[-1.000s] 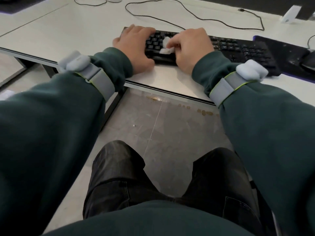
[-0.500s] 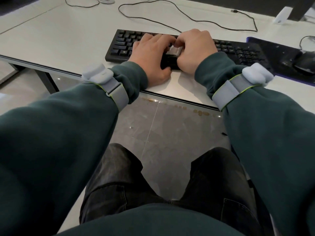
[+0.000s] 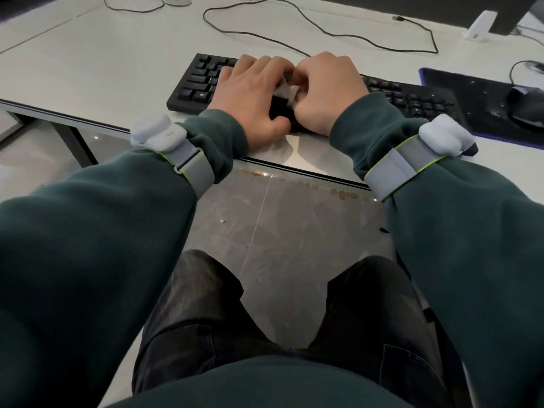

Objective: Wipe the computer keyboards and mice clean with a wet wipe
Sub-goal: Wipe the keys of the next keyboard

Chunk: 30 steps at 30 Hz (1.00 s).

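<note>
Black keyboard [image 3: 200,83] lies on a white worktop [image 3: 103,60], seen from the head camera looking down past a seated person's lap. Both hands sit close together over the middle of the keyboard. The right hand [image 3: 326,92] has its fingers curled tight, gripping a crumpled white wipe [image 3: 287,92] and pressing it onto the keys. The left hand [image 3: 253,95] lies flat beside it, fingers loosely spread over the keys and thumb at the keyboard's near edge, holding the board down; it touches the wipe's left side but whether it grips it cannot be told.

A second ago the left hand covered the keyboard's left end, well apart from the wipe. It has since slid right, so the left rows of keys now show bare and the two hands nearly meet. The wipe has stayed in the right hand throughout.

To the right, a dark mouse [image 3: 527,111] rests on a dark mat [image 3: 459,86], apart from both hands. A thin black cable [image 3: 323,31] loops across the worktop behind the keyboard. Green sleeves [image 3: 88,231] carry grey wrist bands [image 3: 191,160] with white pods. Grey floor [image 3: 279,225] shows below the worktop edge.
</note>
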{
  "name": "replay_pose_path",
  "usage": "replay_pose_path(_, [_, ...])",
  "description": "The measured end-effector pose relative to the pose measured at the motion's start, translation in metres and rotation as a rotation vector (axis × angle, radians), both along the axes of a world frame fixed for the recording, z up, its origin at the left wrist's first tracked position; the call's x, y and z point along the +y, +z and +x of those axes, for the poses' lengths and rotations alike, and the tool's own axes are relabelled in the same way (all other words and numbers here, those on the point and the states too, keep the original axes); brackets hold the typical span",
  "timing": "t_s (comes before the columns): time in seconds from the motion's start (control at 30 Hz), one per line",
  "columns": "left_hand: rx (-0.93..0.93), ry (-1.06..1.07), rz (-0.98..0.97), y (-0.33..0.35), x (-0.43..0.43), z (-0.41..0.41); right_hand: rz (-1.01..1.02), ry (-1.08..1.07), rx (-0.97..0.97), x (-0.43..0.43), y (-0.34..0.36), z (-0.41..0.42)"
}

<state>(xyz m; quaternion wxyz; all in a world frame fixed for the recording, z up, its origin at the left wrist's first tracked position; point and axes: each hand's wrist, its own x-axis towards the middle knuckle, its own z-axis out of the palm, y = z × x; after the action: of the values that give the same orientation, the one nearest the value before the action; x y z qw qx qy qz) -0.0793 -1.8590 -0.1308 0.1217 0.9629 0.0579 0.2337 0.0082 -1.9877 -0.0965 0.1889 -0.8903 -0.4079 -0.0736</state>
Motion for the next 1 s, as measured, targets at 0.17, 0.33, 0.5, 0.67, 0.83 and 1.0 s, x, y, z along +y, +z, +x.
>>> replay_pose_path(0.17, [-0.011,0.054,-0.027,0.001,0.0,0.001,-0.216,-0.013,-0.085,-0.01,0.01,0.017])
replay_pose_path(0.33, [0.004,0.051,0.003,0.0,-0.005,0.007,-0.163,-0.045,-0.091,-0.018,0.009,0.025])
replay_pose_path(0.5, [-0.035,0.078,0.006,-0.003,0.002,0.003,-0.125,0.085,-0.115,-0.003,0.01,0.004])
replay_pose_path(0.67, [-0.02,0.04,0.002,-0.001,-0.004,0.007,-0.187,-0.009,-0.065,-0.031,0.022,0.02])
replay_pose_path(0.83, [-0.048,0.056,-0.001,-0.002,0.0,0.005,-0.084,0.062,-0.096,-0.01,0.005,0.004])
replay_pose_path(1.0, [-0.063,0.085,0.001,-0.005,0.002,0.007,-0.205,-0.073,-0.068,-0.026,0.014,0.027])
